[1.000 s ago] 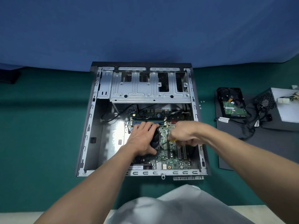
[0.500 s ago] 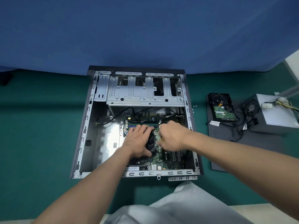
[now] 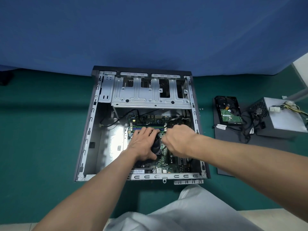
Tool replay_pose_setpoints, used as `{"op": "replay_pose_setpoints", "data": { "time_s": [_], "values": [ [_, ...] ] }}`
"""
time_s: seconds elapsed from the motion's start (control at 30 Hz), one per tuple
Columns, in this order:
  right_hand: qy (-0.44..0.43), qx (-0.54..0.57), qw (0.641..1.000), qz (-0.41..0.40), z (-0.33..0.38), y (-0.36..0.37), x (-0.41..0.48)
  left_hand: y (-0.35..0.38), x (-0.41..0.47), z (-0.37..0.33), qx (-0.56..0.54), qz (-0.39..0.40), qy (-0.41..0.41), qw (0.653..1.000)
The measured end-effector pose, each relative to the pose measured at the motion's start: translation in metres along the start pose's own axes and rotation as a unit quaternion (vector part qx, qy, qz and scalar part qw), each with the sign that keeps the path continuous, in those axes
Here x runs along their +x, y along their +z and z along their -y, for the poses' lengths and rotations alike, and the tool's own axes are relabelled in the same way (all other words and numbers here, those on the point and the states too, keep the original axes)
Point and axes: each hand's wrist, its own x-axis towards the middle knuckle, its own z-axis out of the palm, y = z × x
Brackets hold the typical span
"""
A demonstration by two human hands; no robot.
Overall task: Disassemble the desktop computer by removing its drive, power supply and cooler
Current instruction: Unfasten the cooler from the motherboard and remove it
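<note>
1. Cooler (image 3: 157,146): black fan block seated on the motherboard (image 3: 168,161), mid-case, just near of the RAM sticks (image 3: 144,126). Only its right edge and near corner show from my feed.
2. Left hand (image 3: 143,144): lies on top of the cooler, fingers laid out fairly straight and pointing far toward the RAM, thumb along the cooler's near edge. It presses flat, with no clamp that I can see.
3. Right hand (image 3: 179,140): just right of the cooler, over the board, back of the hand to the camera and fingers curled under. I can't tell whether it's gripping anything. A thin dark line runs below the knuckles, but I can't make out what it is.
4. Computer case (image 3: 86,130): lies on its side, open, on the green tabletop (image 3: 41,130). The drive cage (image 3: 150,96) spans the far end and the left bay is bare metal.
5. Drive (image 3: 229,112): out of the case, circuit side up, on a dark mat (image 3: 233,147) well right of the case.
6. Power supply (image 3: 283,120): out as well, just right of the drive, with its cables trailing across the mat between them.
7. Two small screws (image 3: 201,109) sit on the tabletop beside the case's right wall.
8. Blue cloth (image 3: 150,30) hangs behind, on the far side. White clothing (image 3: 191,212) shows at the near edge.
</note>
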Motion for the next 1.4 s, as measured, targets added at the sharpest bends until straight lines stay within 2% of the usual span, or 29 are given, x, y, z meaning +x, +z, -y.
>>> {"op": "replay_pose_setpoints", "data": {
  "time_s": [0.07, 0.1, 0.17, 0.2, 0.23, 0.33, 0.37, 0.4, 0.43, 0.5, 0.57, 0.6, 0.67, 0.7, 0.73, 0.8, 0.83, 0.87, 0.93, 0.97, 1.0, 1.03, 1.07, 1.17, 1.2, 1.23, 1.3, 1.33, 1.4],
  "values": [
    [-0.071, -0.041, 0.996, -0.034, 0.001, 0.000, 0.000, -0.001, -0.001, 0.000, -0.002, 0.000, -0.001, 1.000],
    [-0.076, -0.016, 0.996, -0.042, 0.001, 0.000, 0.001, -0.001, -0.001, 0.000, -0.004, 0.000, -0.002, 1.000],
    [-0.023, 0.114, 0.992, -0.040, 0.000, -0.001, 0.005, -0.002, -0.002, 0.000, -0.010, 0.000, -0.003, 1.000],
    [0.024, 0.203, 0.979, -0.023, -0.002, 0.000, 0.007, -0.002, -0.002, 0.000, -0.010, 0.001, -0.002, 1.000],
    [0.088, 0.302, 0.949, -0.002, -0.004, 0.003, 0.010, -0.002, -0.001, 0.000, -0.009, 0.004, -0.001, 1.000],
    [0.260, 0.535, 0.798, 0.095, -0.009, 0.007, 0.011, -0.001, -0.001, 0.000, -0.010, 0.007, -0.004, 1.000],
    [0.275, 0.562, 0.770, 0.129, -0.011, 0.006, 0.011, -0.001, -0.001, 0.000, -0.009, 0.007, -0.004, 1.000],
    [0.271, 0.561, 0.768, 0.147, -0.012, 0.005, 0.010, -0.001, -0.001, 0.000, -0.009, 0.007, -0.004, 1.000],
    [0.261, 0.541, 0.785, 0.149, -0.012, 0.005, 0.010, -0.001, -0.001, 0.000, -0.008, 0.008, -0.004, 1.000],
    [0.213, 0.430, 0.869, 0.115, -0.009, 0.003, 0.008, -0.002, 0.000, 0.000, -0.006, 0.005, -0.005, 1.000],
    [0.115, 0.223, 0.966, 0.067, -0.005, -0.001, 0.001, -0.002, 0.000, -0.001, -0.006, 0.006, -0.006, 1.000],
    [0.055, 0.112, 0.991, 0.036, -0.002, 0.000, -0.002, -0.003, 0.000, -0.001, -0.007, 0.007, -0.007, 1.000],
    [-0.065, -0.046, 0.997, -0.017, 0.002, 0.001, -0.005, -0.002, -0.001, -0.001, -0.008, 0.008, -0.006, 1.000],
    [-0.098, -0.072, 0.992, -0.031, 0.004, 0.000, -0.004, -0.003, -0.001, -0.001, -0.008, 0.007, -0.005, 1.000],
    [-0.104, -0.057, 0.992, -0.037, 0.005, -0.001, -0.002, -0.003, -0.002, -0.001, -0.008, 0.007, -0.005, 1.000],
    [-0.042, 0.087, 0.995, -0.034, 0.002, -0.003, 0.004, -0.002, -0.002, 0.000, -0.009, 0.004, -0.006, 1.000],
    [0.010, 0.183, 0.983, -0.013, 0.001, -0.003, 0.008, -0.001, -0.002, 0.000, -0.008, 0.002, -0.005, 1.000],
    [0.081, 0.288, 0.954, 0.009, -0.002, -0.002, 0.012, -0.001, -0.001, 0.001, -0.006, 0.000, -0.004, 1.000],
    [0.222, 0.489, 0.841, 0.065, -0.007, 0.000, 0.016, 0.000, -0.001, 0.002, -0.005, 0.000, -0.003, 1.000],
    [0.267, 0.547, 0.786, 0.107, -0.010, 0.001, 0.017, 0.001, -0.001, 0.002, -0.004, -0.003, -0.003, 1.000],
    [0.278, 0.566, 0.763, 0.144, -0.013, -0.001, 0.016, 0.001, 0.000, 0.002, -0.003, -0.004, -0.002, 1.000],
    [0.269, 0.552, 0.772, 0.166, -0.014, -0.002, 0.015, 0.001, 0.000, 0.002, -0.004, -0.002, -0.002, 1.000],
    [0.250, 0.517, 0.801, 0.171, -0.014, -0.002, 0.015, 0.001, 0.000, 0.002, -0.005, 0.001, -0.002, 1.000],
    [0.142, 0.286, 0.941, 0.111, -0.008, -0.005, 0.011, 0.000, 0.000, 0.002, 0.000, 0.000, -0.003, 1.000],
    [0.098, 0.187, 0.974, 0.085, -0.005, -0.006, 0.007, 0.000, 0.000, 0.002, -0.001, 0.001, -0.002, 1.000],
    [0.051, 0.101, 0.992, 0.054, -0.001, -0.005, 0.003, 0.000, 0.000, 0.002, -0.002, 0.001, -0.001, 1.000],
    [-0.049, -0.028, 0.998, 0.000, 0.000, -0.004, -0.001, 0.000, 0.000, 0.001, -0.002, -0.001, -0.001, 1.000],
    [-0.076, -0.048, 0.996, -0.010, 0.000, -0.003, -0.001, -0.001, -0.001, 0.001, -0.002, -0.001, -0.001, 1.000],
    [-0.039, 0.053, 0.998, -0.016, -0.002, -0.005, 0.001, 0.000, -0.001, 0.002, -0.005, -0.002, -0.002, 1.000]
  ]
}}
